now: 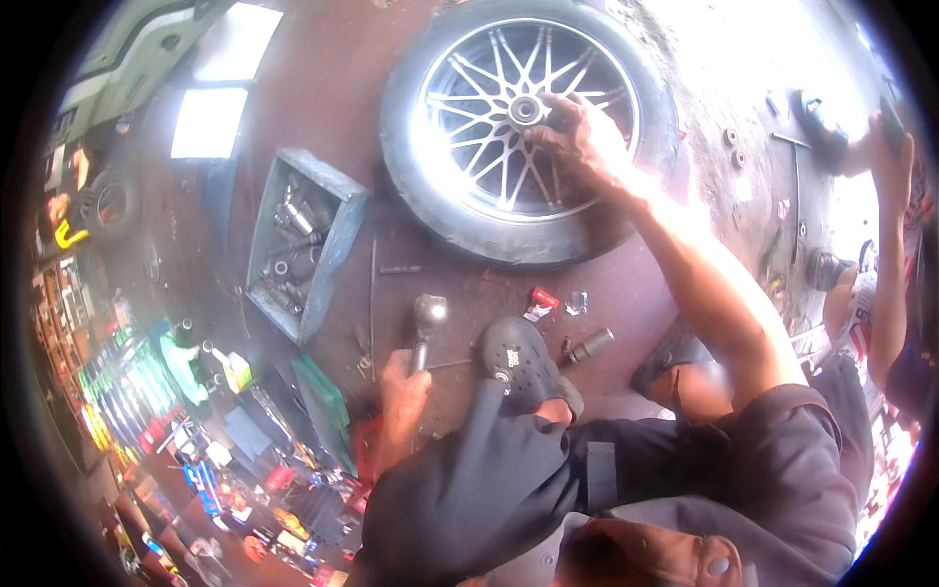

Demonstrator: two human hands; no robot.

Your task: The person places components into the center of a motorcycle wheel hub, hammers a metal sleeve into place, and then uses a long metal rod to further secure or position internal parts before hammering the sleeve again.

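A wheel with a black tyre [528, 247] and a silver multi-spoke rim [473, 158] lies flat on the floor in front of me. At its hub sits a round bearing [525, 110]. My right hand [585, 147] reaches over the tyre, its thumb and forefinger at the bearing's right edge; part of the grip is hidden. Low on the left, my left hand [403, 391] is closed round the handle of a hammer [429, 313]. The hammer's rounded metal head points up, short of the tyre.
A metal box [337, 249] of sockets stands left of the wheel. Near my dark clog [518, 362] lie a cylindrical socket [589, 344] and a red packet [540, 303]. Two rings [738, 158] and a long bar [797, 191] lie right; another person's arm [892, 245] shows there.
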